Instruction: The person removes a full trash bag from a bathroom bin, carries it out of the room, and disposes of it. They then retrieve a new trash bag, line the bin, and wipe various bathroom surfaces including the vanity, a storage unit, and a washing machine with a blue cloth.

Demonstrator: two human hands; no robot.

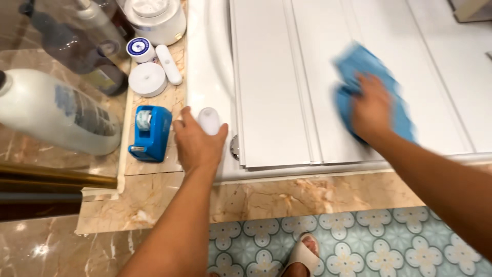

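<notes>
The right hand (pixel 371 110) is lying flat on a blue cloth (pixel 359 77), its grip spread open with the palm pressing down rather than closing round anything. The cloth is sitting on the white ribbed cover (pixel 277 87) that is spanning the tub, toward its far right part, and both hand and cloth are showing motion blur.

The left hand (pixel 197 143) is resting on the tub's white rim (pixel 202 61), its grip curled about a small white bottle (pixel 208 120). The thumb is lying on one side and the fingers on the other, half closed round its lower part, while the rounded top is standing free above the hand (how firmly it is being held cannot be told).

Just left of that hand, on the marble worktop (pixel 256 197), a blue tape dispenser (pixel 149 133) is sitting close to the rim. Beyond it a round white tin (pixel 147 79) is lying beside a white oblong case (pixel 168 64), with a small blue-lidded jar (pixel 138 50) behind them and a large white tub-shaped jar (pixel 156 18) at the back. Further left a big pale jug (pixel 51 115) and a dark bottle (pixel 66 46) are showing dimly, as if through glass.

Below, a foot in a pale slipper (pixel 302 254) is standing on floor tiles (pixel 384 241) patterned with flowers.
</notes>
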